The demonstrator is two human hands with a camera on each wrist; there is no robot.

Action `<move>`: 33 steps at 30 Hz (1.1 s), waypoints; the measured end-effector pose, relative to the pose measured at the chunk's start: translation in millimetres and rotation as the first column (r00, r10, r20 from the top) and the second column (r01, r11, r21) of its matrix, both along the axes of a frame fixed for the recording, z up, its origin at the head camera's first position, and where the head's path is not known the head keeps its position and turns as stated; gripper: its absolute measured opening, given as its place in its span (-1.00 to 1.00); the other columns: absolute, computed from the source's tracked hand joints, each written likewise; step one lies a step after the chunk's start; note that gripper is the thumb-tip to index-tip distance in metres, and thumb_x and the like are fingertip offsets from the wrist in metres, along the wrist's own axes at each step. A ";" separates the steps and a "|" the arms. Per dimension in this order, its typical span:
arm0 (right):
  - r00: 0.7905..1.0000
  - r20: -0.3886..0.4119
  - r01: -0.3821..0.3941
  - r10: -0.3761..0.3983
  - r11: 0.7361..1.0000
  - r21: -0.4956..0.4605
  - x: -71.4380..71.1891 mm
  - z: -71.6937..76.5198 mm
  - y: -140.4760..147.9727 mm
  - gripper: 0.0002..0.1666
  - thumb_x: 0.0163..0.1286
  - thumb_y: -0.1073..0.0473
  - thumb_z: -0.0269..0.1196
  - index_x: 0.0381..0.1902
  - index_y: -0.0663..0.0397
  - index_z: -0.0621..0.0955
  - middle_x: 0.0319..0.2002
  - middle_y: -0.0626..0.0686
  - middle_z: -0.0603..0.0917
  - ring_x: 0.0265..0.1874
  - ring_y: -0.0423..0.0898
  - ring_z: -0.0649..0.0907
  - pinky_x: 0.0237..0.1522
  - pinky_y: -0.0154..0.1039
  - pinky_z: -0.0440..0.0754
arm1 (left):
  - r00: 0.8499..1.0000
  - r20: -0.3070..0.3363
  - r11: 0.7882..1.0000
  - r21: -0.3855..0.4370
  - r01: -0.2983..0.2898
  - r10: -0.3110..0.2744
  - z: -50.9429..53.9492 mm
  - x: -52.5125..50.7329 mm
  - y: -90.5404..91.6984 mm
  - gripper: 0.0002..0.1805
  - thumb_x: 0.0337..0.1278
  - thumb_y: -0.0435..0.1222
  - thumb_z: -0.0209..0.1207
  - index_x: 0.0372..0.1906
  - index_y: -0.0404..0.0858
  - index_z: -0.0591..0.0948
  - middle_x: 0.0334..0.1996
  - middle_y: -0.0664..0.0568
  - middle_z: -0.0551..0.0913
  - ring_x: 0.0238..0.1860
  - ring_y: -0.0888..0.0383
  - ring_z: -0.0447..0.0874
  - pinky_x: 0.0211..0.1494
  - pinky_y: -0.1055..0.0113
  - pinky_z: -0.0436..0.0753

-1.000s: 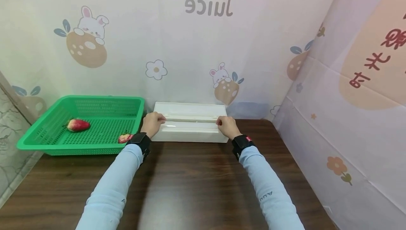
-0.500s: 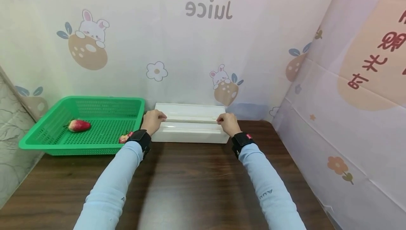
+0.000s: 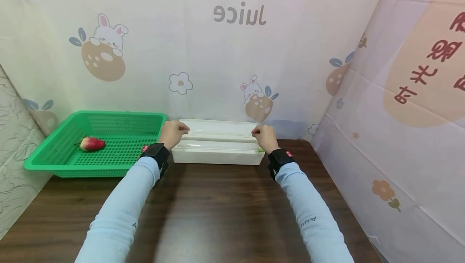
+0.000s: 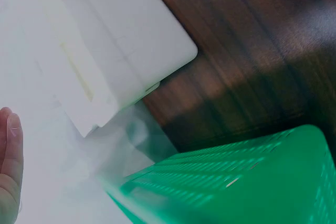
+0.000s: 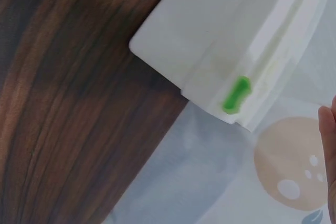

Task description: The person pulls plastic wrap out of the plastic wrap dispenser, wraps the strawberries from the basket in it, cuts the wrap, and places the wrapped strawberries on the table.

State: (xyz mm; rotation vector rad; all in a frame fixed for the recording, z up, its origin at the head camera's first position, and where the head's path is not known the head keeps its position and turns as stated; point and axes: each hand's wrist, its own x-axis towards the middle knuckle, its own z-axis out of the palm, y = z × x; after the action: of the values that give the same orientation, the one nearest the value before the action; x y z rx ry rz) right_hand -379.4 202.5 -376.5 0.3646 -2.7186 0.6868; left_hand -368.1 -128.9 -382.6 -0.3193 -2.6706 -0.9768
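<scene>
A long white cling film dispenser [image 3: 218,157] lies against the back wall in the head view, with a lengthwise slot and a green slider [image 5: 238,95] at its right end. My left hand [image 3: 172,134] is above its left end, thumb and fingers pinched together. Over the right end, my right hand [image 3: 266,138] pinches likewise. Clear film seems to stretch between both hands, visible only as faint sheen and haze. In the left wrist view, fingertips [image 4: 14,129] show at the left edge. Fingertips [image 5: 326,121] also enter the right wrist view at its right edge.
A green perforated basket [image 3: 98,173] stands left of the dispenser, close to my left wrist. Inside lies a red, strawberry-like fruit [image 3: 92,144]. The dark wooden table [image 3: 210,214] extends toward me. Printed cloth walls [image 3: 218,53] enclose the back and right.
Both hands have risen slightly from the dispenser's slot and spread a little apart. The green slider now shows at the right end. My left wrist now hides the basket's second fruit.
</scene>
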 end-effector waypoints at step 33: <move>0.985 -0.153 0.064 -0.077 0.994 -0.087 -2.5 61.1 -11.3 -0.88 0.20 0.35 0.22 -0.34 0.26 0.69 -0.33 0.22 0.70 -0.28 0.11 0.64 -0.13 -0.06 0.52 | 0.999 -0.032 1.000 0.012 0.027 -0.026 68.3 -8.6 -6.6 -0.82 0.14 -0.41 0.12 -0.20 -0.35 0.68 -0.22 -0.20 0.69 -0.13 -0.08 0.63 -0.02 0.07 0.54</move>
State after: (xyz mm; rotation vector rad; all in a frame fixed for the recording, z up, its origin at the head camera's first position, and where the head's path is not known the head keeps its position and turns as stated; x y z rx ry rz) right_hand -381.9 191.2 -315.4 0.2883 -2.5343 0.7162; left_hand -376.7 -135.5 -314.2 -0.3651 -2.6373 -0.9876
